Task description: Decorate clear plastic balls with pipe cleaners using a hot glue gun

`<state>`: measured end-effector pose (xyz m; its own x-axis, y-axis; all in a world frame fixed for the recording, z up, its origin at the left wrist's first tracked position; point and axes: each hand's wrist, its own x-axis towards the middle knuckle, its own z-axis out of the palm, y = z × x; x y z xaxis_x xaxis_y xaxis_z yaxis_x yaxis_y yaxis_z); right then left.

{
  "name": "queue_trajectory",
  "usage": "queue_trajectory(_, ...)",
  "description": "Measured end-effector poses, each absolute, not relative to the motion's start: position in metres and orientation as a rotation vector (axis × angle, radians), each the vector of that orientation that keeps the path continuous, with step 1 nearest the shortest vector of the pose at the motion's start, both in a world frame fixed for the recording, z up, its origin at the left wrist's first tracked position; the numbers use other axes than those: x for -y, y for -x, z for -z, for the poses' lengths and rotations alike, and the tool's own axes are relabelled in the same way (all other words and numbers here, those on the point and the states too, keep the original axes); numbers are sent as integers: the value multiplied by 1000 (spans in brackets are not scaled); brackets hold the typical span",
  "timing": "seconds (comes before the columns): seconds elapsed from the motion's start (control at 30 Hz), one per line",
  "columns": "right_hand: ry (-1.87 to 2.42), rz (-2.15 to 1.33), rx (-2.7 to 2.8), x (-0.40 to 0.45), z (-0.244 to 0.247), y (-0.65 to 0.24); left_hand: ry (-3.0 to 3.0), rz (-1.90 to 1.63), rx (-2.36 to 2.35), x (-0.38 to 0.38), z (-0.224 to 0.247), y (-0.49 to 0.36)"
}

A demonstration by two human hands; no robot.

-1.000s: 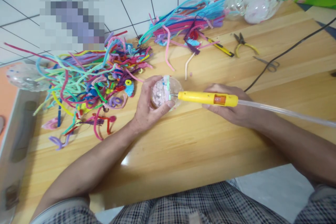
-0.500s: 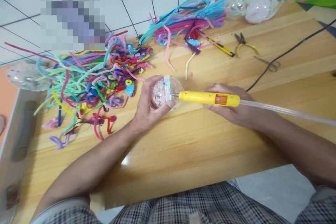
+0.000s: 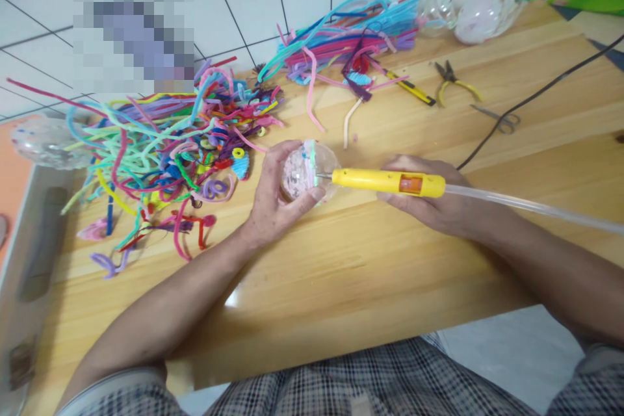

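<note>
My left hand [image 3: 277,192] is closed around a clear plastic ball [image 3: 297,172] with pale flakes inside and a pastel fuzzy band round its middle. In my right hand [image 3: 429,208] is a yellow hot glue gun [image 3: 363,181], held level and pointing left. Its metal nozzle meets the band beside my left thumb; whether glue is coming out is too small to tell. A long translucent glue stick [image 3: 517,201] sticks out of the gun's rear. The fingers under the gun are partly hidden.
Tangled pipe cleaners [image 3: 160,143] heap up at the left, and a bundle of them [image 3: 361,32] lies by the tiled wall. A utility knife [image 3: 409,88], pliers [image 3: 451,81] and scissors [image 3: 507,121] lie behind my right hand. A black cord [image 3: 531,92] crosses the right side. Clear balls [image 3: 480,18] stand at the back right.
</note>
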<state>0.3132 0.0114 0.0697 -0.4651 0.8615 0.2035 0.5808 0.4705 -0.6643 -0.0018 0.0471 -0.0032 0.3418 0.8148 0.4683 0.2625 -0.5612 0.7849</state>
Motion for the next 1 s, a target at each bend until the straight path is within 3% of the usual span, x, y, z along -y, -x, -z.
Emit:
queue_trajectory(0.73,1197,-772,2184,-13,-75,-318,-2050,-1225,-950,-49,7,2)
queue_trajectory(1.0,1524,-618,1591,-57,-75,-390,-2062,-1248,-1007,-54,13,6)
